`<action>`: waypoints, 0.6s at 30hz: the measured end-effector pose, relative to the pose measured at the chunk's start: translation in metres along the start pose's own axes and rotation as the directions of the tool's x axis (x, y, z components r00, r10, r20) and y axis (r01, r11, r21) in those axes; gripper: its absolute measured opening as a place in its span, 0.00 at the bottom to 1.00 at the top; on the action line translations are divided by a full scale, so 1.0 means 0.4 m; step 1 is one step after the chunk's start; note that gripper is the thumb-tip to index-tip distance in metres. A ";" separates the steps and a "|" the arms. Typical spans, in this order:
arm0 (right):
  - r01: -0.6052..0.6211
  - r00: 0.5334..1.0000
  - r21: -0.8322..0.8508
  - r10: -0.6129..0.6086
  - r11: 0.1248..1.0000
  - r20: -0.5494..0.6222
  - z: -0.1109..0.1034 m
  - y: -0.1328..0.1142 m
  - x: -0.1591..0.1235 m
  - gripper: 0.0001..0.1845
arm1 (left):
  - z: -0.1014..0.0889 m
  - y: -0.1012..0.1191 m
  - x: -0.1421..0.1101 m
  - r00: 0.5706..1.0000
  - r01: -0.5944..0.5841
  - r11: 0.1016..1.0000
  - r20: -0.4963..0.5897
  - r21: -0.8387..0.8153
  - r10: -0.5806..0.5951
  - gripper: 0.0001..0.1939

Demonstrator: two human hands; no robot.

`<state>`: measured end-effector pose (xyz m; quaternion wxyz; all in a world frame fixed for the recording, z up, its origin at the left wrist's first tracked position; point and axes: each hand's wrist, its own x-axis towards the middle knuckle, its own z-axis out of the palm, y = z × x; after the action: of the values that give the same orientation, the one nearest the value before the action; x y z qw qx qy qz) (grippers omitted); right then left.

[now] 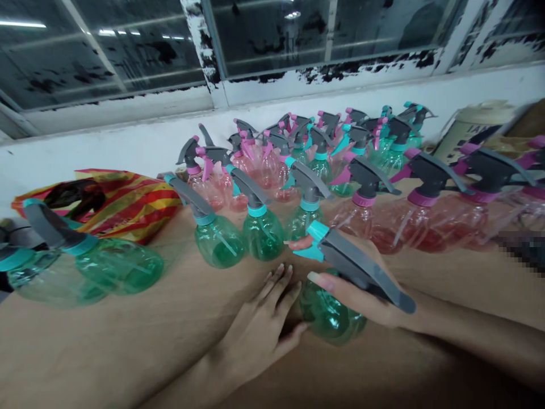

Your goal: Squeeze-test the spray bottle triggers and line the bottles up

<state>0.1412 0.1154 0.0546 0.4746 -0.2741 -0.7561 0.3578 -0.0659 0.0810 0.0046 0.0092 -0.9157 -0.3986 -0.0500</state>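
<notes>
While the right hand (370,308) is wrapped round the upper part of a round, see-through green plastic spray bottle (330,318) with a grey-and-teal trigger head, the left hand (253,335) lies spread on the tan bench (106,358) just left of it — thumb by the base, can't tell if touching. Bottle's roughly upright, nozzle forward-left, lever running back over the right wrist. Roomier side's to the left — a row of see-through green and pink spray bottles (263,240) crowds just beyond both hands.
</notes>
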 end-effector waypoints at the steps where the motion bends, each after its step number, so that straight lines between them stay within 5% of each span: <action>1: -0.004 1.000 0.006 0.004 1.000 0.000 0.000 0.000 -0.001 0.16 | -0.001 0.000 0.000 1.000 -0.003 1.000 0.000 0.000 0.003 0.28; 18: 0.057 0.997 -0.037 -0.055 0.998 0.046 -0.007 -0.002 0.008 0.16 | -0.005 -0.005 -0.006 1.000 0.003 0.995 -0.001 -0.097 -0.003 0.25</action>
<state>0.1424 0.1182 0.0578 0.4620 -0.2538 -0.7807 0.3356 -0.0693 0.0805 0.0063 -0.0354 -0.9145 -0.3969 -0.0697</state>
